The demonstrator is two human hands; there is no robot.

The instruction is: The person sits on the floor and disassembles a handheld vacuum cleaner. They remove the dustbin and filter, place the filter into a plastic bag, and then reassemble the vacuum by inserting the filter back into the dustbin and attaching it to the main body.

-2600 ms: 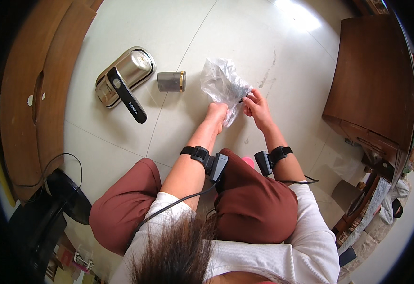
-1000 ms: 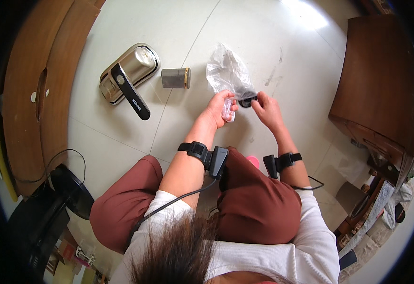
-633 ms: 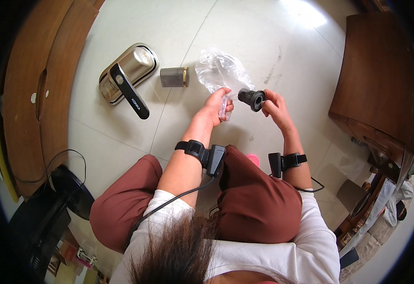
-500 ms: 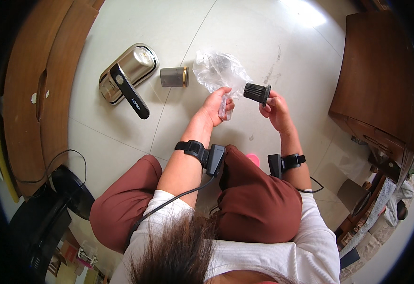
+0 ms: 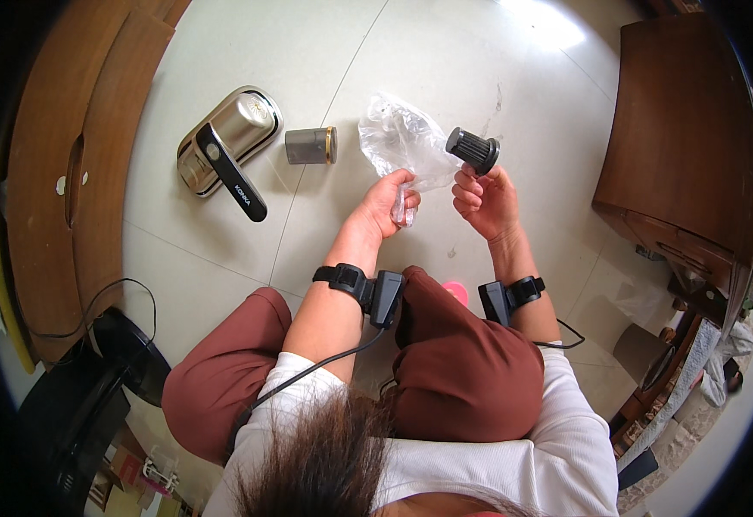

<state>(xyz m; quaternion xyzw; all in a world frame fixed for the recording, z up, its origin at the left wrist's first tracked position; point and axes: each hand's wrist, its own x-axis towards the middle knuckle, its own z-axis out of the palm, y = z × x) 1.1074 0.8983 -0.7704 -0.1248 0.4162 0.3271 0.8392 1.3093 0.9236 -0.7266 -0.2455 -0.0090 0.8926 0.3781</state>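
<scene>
My left hand [image 5: 383, 205] is closed on the gathered end of a clear plastic bag [image 5: 401, 138], which spreads out above the floor beyond my fingers. Between its fingertips my right hand [image 5: 490, 203] grips a black pleated filter [image 5: 473, 150] by the flanged end. The filter is tilted, its narrower end toward the bag, and a small gap seems to part the two. Left of the bag a grey translucent dust cup [image 5: 310, 146] with a gold rim lies on its side. Beside that rests a champagne-coloured handheld vacuum [image 5: 245, 129] with a black handle.
A wooden cabinet [image 5: 105, 112] runs along the left and another wooden cabinet [image 5: 682, 129] stands at the right. A black pedestal-like object [image 5: 131, 353] with a cable sits at lower left. Pale floor tiles [image 5: 221, 250] lie beneath the things.
My right hand has turned the filter, lifting its narrow end up and away from the bag's opening. My left hand still grips the bag in nearly the same place.
</scene>
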